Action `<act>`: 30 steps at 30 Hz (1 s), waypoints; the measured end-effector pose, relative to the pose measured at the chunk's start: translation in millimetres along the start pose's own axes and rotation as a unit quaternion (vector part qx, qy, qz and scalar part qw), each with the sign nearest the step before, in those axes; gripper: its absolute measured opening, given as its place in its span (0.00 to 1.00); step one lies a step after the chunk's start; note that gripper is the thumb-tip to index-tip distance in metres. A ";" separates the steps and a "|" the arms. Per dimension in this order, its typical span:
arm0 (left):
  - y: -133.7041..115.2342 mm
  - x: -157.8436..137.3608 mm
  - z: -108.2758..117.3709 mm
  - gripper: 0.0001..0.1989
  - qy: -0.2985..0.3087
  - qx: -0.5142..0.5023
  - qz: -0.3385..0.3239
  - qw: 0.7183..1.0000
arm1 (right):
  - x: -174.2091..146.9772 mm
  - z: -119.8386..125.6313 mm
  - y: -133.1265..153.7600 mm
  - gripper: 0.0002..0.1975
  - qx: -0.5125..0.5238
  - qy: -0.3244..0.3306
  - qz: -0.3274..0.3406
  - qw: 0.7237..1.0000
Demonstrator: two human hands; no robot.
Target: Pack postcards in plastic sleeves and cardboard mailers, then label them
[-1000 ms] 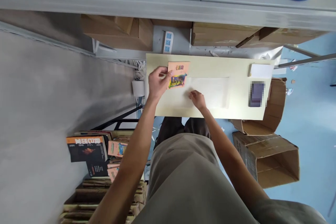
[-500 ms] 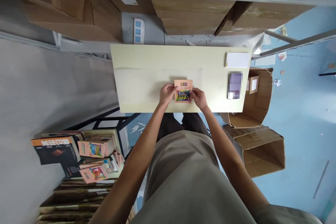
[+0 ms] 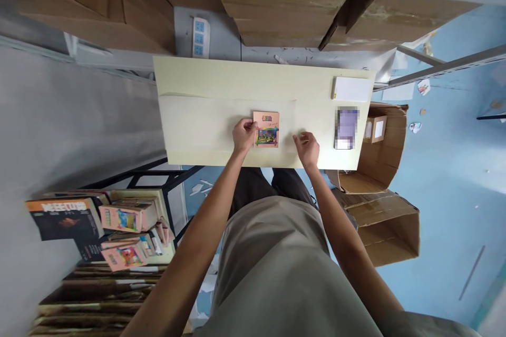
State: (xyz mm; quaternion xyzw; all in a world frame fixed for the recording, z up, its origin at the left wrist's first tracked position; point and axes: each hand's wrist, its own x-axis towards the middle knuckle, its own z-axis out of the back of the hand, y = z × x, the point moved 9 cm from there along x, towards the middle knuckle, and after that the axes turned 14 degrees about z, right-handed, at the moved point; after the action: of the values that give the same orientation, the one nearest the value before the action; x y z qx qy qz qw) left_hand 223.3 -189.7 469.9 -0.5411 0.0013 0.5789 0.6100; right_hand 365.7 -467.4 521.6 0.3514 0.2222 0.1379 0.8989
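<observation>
A small pink book with a colourful picture on its cover is over a large pale sheet on the cream table. Its left edge is pinched by my left hand, thumb on the cover. To the right of the book, apart from it, my right hand hovers by the table's front edge. Its fingers are loosely curled and apart, with nothing in them.
On the table's right are a white box and a blurred purple object. Cardboard boxes line the back; open cartons stand at right. Stacked books sit at lower left. A power strip lies behind the table.
My right hand has let go of the book's right edge and moved away to the right. My left hand still holds the book. The whole view has shifted slightly.
</observation>
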 end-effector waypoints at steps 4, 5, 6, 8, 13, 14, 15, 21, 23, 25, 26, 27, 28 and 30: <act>2.7 -0.1 -0.6 0.09 -0.010 -0.021 0.020 1.000 | -6.6 -5.6 11.6 0.13 0.003 0.053 0.023 0.998; 3.1 -0.6 -0.4 0.09 -0.009 -0.028 0.023 0.999 | -8.6 -5.3 17.6 0.13 0.004 0.056 0.035 0.998; 3.6 -1.3 0.4 0.10 -0.011 -0.034 0.026 0.999 | -10.6 -4.8 24.6 0.13 0.006 0.058 0.048 0.997; 4.3 -3.2 3.3 0.10 -0.021 -0.046 0.030 0.998 | -14.7 -5.1 41.0 0.12 0.010 0.062 0.080 0.995; 1.5 -7.7 7.5 0.10 -0.039 -0.077 0.022 0.996 | -21.9 -24.6 83.6 0.10 -0.005 0.094 0.152 0.984; 0.7 -7.9 7.3 0.11 -0.039 -0.078 0.021 0.996 | -22.4 -31.9 91.5 0.10 -0.013 0.102 0.166 0.981; 0.0 -8.0 7.4 0.11 -0.038 -0.076 0.020 0.996 | -22.5 -39.6 98.7 0.09 -0.023 0.109 0.179 0.978; -0.7 -15.5 16.4 0.17 -0.048 -0.065 0.022 0.997 | -16.0 -88.1 118.4 0.06 -0.068 0.157 0.194 0.966; -2.3 -22.3 13.7 0.19 -0.028 -0.042 0.012 0.999 | -13.7 -100.0 118.9 0.06 -0.073 0.175 0.184 0.965; -5.9 -29.6 10.3 0.20 -0.019 -0.007 -0.011 1.000 | -12.6 -107.8 118.4 0.06 -0.075 0.186 0.174 0.964; -7.3 -32.5 9.8 0.18 -0.025 0.007 -0.021 0.999 | -12.5 -110.0 117.9 0.06 -0.073 0.190 0.172 0.964; -7.8 -34.4 9.9 0.16 -0.035 0.016 -0.027 0.999 | -12.3 -111.3 117.0 0.07 -0.068 0.194 0.171 0.964; -7.4 -35.4 10.4 0.14 -0.046 0.018 -0.029 0.998 | -11.6 -111.2 115.5 0.06 -0.061 0.196 0.171 0.964; -4.9 -35.3 11.8 0.10 -0.065 0.014 -0.025 0.997 | -6.6 -105.9 109.5 0.06 -0.045 0.192 0.172 0.965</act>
State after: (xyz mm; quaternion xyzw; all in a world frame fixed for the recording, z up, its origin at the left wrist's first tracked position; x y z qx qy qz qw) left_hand 207.7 -205.5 500.2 -0.4939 -0.0436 0.5973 0.6303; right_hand 297.5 -331.4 530.2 0.3107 0.3203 0.3647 0.8172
